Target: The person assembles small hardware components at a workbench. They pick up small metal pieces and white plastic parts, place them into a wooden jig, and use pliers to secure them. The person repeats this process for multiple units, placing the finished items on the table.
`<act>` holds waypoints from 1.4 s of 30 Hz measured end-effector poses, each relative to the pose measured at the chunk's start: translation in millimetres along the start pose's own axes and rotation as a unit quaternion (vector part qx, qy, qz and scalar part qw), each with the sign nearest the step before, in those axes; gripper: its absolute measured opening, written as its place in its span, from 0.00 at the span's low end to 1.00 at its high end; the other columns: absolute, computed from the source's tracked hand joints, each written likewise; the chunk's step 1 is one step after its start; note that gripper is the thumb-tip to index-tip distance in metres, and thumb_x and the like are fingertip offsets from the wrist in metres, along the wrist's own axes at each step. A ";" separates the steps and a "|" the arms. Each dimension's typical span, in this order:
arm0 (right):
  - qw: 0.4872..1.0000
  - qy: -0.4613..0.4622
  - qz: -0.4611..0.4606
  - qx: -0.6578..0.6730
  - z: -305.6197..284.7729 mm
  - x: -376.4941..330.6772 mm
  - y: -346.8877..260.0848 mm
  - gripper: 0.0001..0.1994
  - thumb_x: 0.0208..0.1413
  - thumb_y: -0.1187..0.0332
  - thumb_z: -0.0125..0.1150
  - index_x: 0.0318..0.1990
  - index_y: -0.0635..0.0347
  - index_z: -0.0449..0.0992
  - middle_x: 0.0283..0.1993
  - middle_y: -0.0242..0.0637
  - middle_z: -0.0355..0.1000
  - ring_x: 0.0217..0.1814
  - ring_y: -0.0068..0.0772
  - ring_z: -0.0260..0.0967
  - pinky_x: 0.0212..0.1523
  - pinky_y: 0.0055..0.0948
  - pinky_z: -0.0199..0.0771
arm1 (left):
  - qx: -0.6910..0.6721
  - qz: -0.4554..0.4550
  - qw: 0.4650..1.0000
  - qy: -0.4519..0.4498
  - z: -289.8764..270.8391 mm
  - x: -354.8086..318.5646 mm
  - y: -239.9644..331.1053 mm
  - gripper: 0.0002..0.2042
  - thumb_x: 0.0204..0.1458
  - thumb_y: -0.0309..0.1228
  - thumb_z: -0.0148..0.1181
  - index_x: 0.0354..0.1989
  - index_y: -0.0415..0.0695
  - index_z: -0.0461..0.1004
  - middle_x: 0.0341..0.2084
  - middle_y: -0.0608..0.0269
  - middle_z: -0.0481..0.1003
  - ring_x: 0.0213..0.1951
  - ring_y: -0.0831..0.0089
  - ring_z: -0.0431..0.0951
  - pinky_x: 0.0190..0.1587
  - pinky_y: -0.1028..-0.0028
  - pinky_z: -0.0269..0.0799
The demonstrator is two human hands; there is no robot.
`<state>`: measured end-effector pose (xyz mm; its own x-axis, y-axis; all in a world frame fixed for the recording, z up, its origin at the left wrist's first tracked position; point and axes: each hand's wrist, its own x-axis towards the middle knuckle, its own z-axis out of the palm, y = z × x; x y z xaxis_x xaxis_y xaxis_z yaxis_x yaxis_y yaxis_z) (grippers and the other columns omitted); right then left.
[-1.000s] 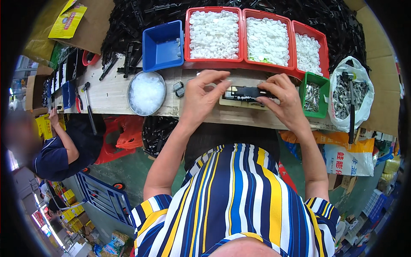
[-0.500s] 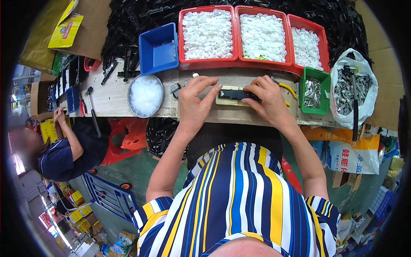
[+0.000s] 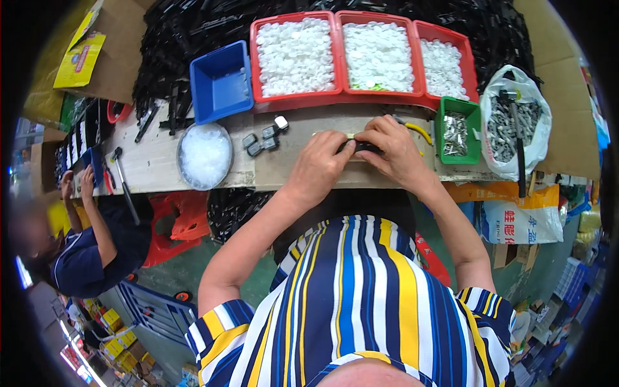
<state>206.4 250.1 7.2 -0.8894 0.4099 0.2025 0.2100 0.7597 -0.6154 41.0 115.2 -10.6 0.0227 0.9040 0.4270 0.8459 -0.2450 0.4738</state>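
A small black part (image 3: 362, 148) is pinched between the two hands right at the front edge of the wooden bench (image 3: 155, 169). The left hand (image 3: 320, 162) is curled over it from the left, thumb and forefinger pressed to its left end, while the right hand (image 3: 394, 149) is folded over its right end — so only a short dark strip is seen in the gap between the fingertips. Both grips are narrow and closed on the part; how it's oriented underneath can't be told.

Just left of the left hand, a few small grey blocks (image 3: 263, 137) are scattered on the bench, well clear of the fingers. Further left a round metal bowl (image 3: 204, 155) of clear bits is parked, and a blue bin (image 3: 222, 81) is set behind it. Three red trays (image 3: 361, 57) of white pieces are lined up along the back. A green box (image 3: 458, 129) of metal bits is placed just right of the right hand, with a white bag (image 3: 516, 126) of dark parts beyond it. A yellow-handled tool (image 3: 419, 131) is poking out from behind the right hand.

Off to the left, another person (image 3: 87, 248) in dark blue is seated at the bench end.
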 end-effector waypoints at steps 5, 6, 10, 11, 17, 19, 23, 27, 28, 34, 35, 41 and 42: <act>0.976 0.161 0.122 -0.075 -92.8 -15.7 30.9 0.14 0.51 0.71 0.68 0.44 0.67 0.77 0.42 0.47 0.75 0.44 0.45 0.74 0.46 0.37 0.73 | 0.014 -0.001 1.000 -0.001 1.2 -3.4 -3.1 0.14 0.46 0.19 0.62 0.43 0.38 0.77 0.37 0.53 0.74 0.40 0.56 0.76 0.43 0.61 0.73; 0.948 0.242 0.136 -0.153 -114.1 -29.8 56.2 0.12 0.54 0.71 0.66 0.43 0.67 0.78 0.41 0.46 0.75 0.43 0.46 0.74 0.45 0.37 0.73 | 0.015 -0.001 1.000 -0.003 1.5 -2.4 -3.1 0.14 0.45 0.19 0.62 0.43 0.38 0.77 0.37 0.52 0.74 0.40 0.56 0.76 0.43 0.61 0.73; 0.842 0.249 0.212 -0.429 -182.5 -99.1 134.0 0.10 0.59 0.67 0.60 0.42 0.64 0.78 0.42 0.48 0.74 0.45 0.52 0.72 0.45 0.46 0.71 | 0.023 -0.005 1.000 -0.008 1.4 -0.6 -3.0 0.13 0.45 0.18 0.63 0.42 0.39 0.78 0.36 0.54 0.75 0.39 0.56 0.76 0.41 0.62 0.74; 0.822 0.224 0.247 -0.463 -187.7 -112.1 146.0 0.10 0.59 0.66 0.60 0.42 0.64 0.78 0.42 0.48 0.74 0.45 0.53 0.72 0.45 0.47 0.71 | 0.024 0.003 1.000 -0.003 1.9 0.4 -3.0 0.13 0.45 0.18 0.63 0.41 0.39 0.78 0.36 0.54 0.75 0.38 0.56 0.76 0.40 0.62 0.74; 0.846 0.212 0.297 -0.388 -191.5 -117.6 153.8 0.13 0.61 0.64 0.59 0.44 0.65 0.76 0.39 0.51 0.76 0.44 0.54 0.73 0.45 0.47 0.70 | 0.033 0.013 0.999 -0.003 0.8 0.3 -4.6 0.12 0.46 0.18 0.63 0.41 0.39 0.78 0.34 0.54 0.74 0.37 0.57 0.76 0.39 0.62 0.74; 0.868 0.258 0.214 -0.367 -181.4 -105.1 119.2 0.11 0.62 0.66 0.58 0.45 0.64 0.75 0.34 0.51 0.75 0.38 0.53 0.74 0.39 0.45 0.72 | 0.033 0.016 0.999 -0.002 0.3 0.0 -4.1 0.12 0.46 0.18 0.63 0.41 0.39 0.78 0.34 0.55 0.74 0.37 0.57 0.76 0.39 0.62 0.74; 0.955 0.170 0.232 -0.067 -127.5 -72.1 38.6 0.08 0.61 0.71 0.57 0.46 0.60 0.73 0.30 0.49 0.75 0.28 0.53 0.73 0.30 0.42 0.72 | 0.034 0.006 0.999 -0.009 0.8 -1.9 -5.5 0.11 0.46 0.18 0.62 0.40 0.39 0.79 0.34 0.55 0.74 0.37 0.58 0.76 0.39 0.63 0.74; 0.990 0.059 0.050 -0.119 -61.6 -66.3 8.7 0.10 0.58 0.73 0.60 0.46 0.57 0.73 0.30 0.48 0.74 0.29 0.51 0.75 0.30 0.43 0.72 | 0.036 0.012 0.999 -0.014 1.0 1.7 -3.7 0.10 0.47 0.19 0.62 0.39 0.39 0.79 0.33 0.55 0.73 0.37 0.59 0.75 0.38 0.63 0.73; 0.990 0.043 0.011 -0.134 -49.3 -65.3 10.7 0.10 0.57 0.73 0.61 0.47 0.57 0.74 0.30 0.47 0.74 0.30 0.50 0.75 0.29 0.43 0.72 | 0.040 0.015 0.999 -0.014 1.0 3.1 -3.2 0.10 0.47 0.19 0.62 0.39 0.38 0.79 0.33 0.55 0.73 0.37 0.59 0.75 0.38 0.63 0.73; 0.976 0.112 -0.011 -0.187 -58.0 -55.2 -17.5 0.16 0.55 0.75 0.62 0.53 0.56 0.75 0.28 0.43 0.72 0.28 0.44 0.73 0.28 0.42 0.70 | 0.063 0.032 0.997 -0.010 3.9 -1.4 -5.6 0.08 0.49 0.22 0.60 0.38 0.37 0.79 0.32 0.56 0.73 0.36 0.59 0.75 0.38 0.63 0.73; 0.974 0.195 -0.054 -0.104 -55.3 -51.6 -18.0 0.20 0.54 0.76 0.62 0.55 0.55 0.74 0.26 0.41 0.69 0.25 0.44 0.71 0.27 0.41 0.69 | 0.062 0.034 0.998 -0.006 5.0 -1.7 -5.4 0.08 0.49 0.22 0.60 0.38 0.37 0.79 0.32 0.56 0.72 0.36 0.59 0.74 0.38 0.63 0.73; 0.977 0.020 0.026 -0.213 -43.3 -68.3 -15.0 0.21 0.55 0.77 0.61 0.58 0.53 0.74 0.28 0.45 0.72 0.25 0.46 0.72 0.27 0.43 0.69 | 0.082 0.040 0.996 0.005 5.4 0.5 -3.0 0.10 0.46 0.22 0.58 0.38 0.36 0.78 0.32 0.57 0.71 0.37 0.61 0.73 0.39 0.64 0.72; 0.977 0.035 0.020 -0.207 -49.0 -64.4 -20.6 0.21 0.55 0.77 0.61 0.58 0.53 0.74 0.29 0.45 0.72 0.25 0.46 0.72 0.27 0.43 0.69 | 0.085 0.037 0.996 0.006 4.6 2.1 -3.2 0.11 0.46 0.22 0.58 0.39 0.36 0.78 0.32 0.57 0.70 0.37 0.61 0.73 0.39 0.64 0.72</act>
<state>279.2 232.8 44.2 -0.8501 0.4654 0.2464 0.4029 0.8761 -0.2647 40.8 119.5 -14.8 0.0823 0.8808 0.4663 0.9200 -0.2471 0.3042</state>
